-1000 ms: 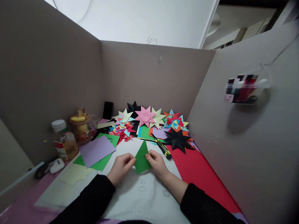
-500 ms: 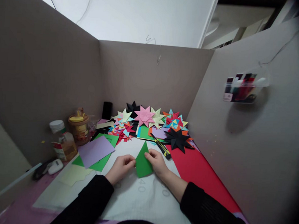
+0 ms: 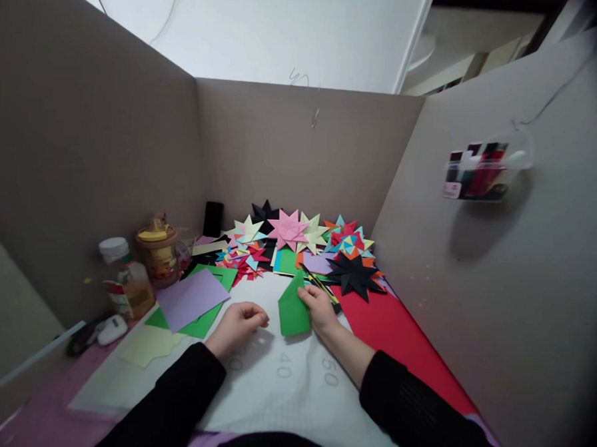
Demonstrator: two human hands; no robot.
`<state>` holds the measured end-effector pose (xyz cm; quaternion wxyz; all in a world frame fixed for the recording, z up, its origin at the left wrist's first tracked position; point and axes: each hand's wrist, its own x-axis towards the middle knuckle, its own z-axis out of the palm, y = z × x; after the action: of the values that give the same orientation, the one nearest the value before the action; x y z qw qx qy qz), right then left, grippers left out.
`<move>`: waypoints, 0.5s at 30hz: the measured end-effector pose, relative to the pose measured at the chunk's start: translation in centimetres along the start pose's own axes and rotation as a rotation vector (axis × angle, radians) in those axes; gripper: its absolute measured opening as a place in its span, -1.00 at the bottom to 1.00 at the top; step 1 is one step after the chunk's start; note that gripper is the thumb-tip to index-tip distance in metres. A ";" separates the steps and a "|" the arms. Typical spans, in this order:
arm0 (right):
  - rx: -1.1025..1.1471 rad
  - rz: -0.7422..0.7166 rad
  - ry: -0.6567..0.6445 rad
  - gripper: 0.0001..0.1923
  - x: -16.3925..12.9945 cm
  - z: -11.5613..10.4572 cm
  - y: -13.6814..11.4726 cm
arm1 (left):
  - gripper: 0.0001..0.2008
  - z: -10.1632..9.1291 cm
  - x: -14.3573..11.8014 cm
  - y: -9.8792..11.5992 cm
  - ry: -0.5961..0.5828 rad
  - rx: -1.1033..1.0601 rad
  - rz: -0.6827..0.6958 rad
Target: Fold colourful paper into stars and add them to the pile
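My right hand (image 3: 318, 310) pinches a folded piece of green paper (image 3: 292, 311) between thumb and fingers. The paper has a pointed top and a broader lower part, and is held above the white mat (image 3: 273, 409). To its left, my left hand (image 3: 240, 324) is apart from the paper, its fingers curled together with nothing visible in them. Behind the green paper and my right hand lies a yellow and black utility knife (image 3: 323, 281), partly covered.
Folded paper stars (image 3: 288, 229) crowd the back. At left lie a purple sheet (image 3: 193, 300), green paper (image 3: 210, 322) and pale scraps (image 3: 149, 350), beside a white-capped bottle (image 3: 130, 285) and a lidded jar (image 3: 160, 259). Red paper (image 3: 397, 335) lies at right. Grey panels (image 3: 302, 150) enclose the table.
My left hand has let go of the green paper and now sits apart from it. My right hand has moved the paper slightly right and away from me, turning it a little.
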<state>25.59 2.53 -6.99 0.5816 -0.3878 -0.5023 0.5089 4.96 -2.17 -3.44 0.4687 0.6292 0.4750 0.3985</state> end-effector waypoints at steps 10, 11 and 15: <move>-0.161 -0.087 -0.021 -0.56 -0.3 5.2 -2.1 | -0.65 0.3 0.5 -2.3 0.058 -0.043 0.035; -0.158 -0.096 0.027 -0.55 -0.1 5.3 -2.0 | -0.66 0.1 0.4 -2.3 0.074 -0.044 0.022; -0.004 -0.040 0.310 -0.51 0.7 3.9 -0.7 | -0.74 -0.3 0.0 -2.0 0.060 -0.006 -0.024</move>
<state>21.86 2.84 -5.46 0.6614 -0.4529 -0.4151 0.4303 4.20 -1.83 -5.32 0.4608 0.6099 0.4953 0.4127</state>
